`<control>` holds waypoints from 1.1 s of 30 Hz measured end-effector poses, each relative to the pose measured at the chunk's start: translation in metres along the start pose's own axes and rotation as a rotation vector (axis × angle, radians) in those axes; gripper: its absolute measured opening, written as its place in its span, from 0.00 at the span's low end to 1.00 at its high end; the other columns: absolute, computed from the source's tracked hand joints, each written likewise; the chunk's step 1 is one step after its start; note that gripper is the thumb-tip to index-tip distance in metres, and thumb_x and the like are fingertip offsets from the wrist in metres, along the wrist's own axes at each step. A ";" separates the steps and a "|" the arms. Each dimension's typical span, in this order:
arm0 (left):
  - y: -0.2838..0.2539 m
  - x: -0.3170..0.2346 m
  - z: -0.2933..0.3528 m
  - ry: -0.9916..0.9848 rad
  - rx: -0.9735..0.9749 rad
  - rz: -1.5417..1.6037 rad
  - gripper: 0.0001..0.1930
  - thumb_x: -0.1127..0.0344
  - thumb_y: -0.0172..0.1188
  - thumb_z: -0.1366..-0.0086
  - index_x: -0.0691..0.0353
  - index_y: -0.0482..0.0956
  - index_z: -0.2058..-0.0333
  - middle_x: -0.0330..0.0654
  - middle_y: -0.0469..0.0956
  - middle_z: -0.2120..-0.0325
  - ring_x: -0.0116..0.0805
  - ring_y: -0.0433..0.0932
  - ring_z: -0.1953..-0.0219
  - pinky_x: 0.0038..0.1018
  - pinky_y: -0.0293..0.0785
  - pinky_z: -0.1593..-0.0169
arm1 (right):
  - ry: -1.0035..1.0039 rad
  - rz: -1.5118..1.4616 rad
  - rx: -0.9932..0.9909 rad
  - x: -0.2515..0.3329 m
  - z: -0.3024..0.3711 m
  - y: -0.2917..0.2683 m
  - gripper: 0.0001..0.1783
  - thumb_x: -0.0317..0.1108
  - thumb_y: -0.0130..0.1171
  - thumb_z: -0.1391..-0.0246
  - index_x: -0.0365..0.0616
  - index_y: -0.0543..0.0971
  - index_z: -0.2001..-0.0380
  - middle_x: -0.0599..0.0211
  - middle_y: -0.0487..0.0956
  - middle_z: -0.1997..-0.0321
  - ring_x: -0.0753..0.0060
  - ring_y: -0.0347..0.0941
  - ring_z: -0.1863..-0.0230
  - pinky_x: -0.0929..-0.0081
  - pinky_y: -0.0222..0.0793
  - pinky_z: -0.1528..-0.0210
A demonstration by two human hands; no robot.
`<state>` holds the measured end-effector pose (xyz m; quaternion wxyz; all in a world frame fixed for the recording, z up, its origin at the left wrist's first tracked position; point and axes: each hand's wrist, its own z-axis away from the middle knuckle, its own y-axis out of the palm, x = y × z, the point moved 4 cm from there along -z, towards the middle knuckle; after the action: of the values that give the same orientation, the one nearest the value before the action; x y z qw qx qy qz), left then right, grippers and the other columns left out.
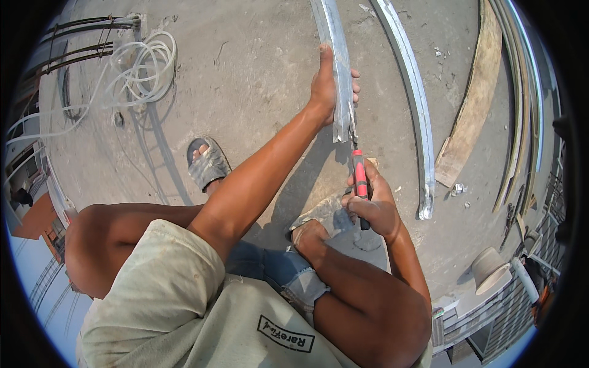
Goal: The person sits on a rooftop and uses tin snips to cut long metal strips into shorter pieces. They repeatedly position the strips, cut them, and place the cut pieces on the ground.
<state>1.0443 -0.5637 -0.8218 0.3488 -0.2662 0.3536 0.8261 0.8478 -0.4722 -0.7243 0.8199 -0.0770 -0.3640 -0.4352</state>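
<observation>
My left hand (325, 86) is closed round a silvery metal channel (334, 55), thumb on its left side and fingertips showing past its right edge. The channel's cut end points toward me. My right hand (377, 202) grips tin snips (359, 175) by their red and black handles. Their blades lie along the right edge of the channel, just below my left fingers. How far the blades are apart is too small to tell. To the right, a second metal channel (414, 104) lies on the concrete floor.
A coil of clear hose (144, 70) lies at the far left beside dark reinforcing bars (86, 24). On the right are a wooden plank (475, 104), long thin strips (515, 116) and a whitish bucket (489, 270). My sandalled feet are close below the channel.
</observation>
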 end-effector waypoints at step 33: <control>-0.007 0.012 -0.007 -0.015 -0.169 -0.113 0.50 0.15 0.29 0.39 0.64 0.75 0.64 0.39 0.71 0.80 0.30 0.75 0.78 0.29 0.78 0.71 | 0.246 0.141 0.161 0.046 0.025 -0.001 0.36 0.42 0.63 0.56 0.34 0.69 0.45 0.64 0.75 0.59 0.73 0.73 0.60 0.73 0.71 0.56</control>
<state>1.0438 -0.5609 -0.8367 0.3740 -0.3079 0.2644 0.8339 0.8500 -0.4921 -0.6760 0.8904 0.0173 -0.2882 -0.3519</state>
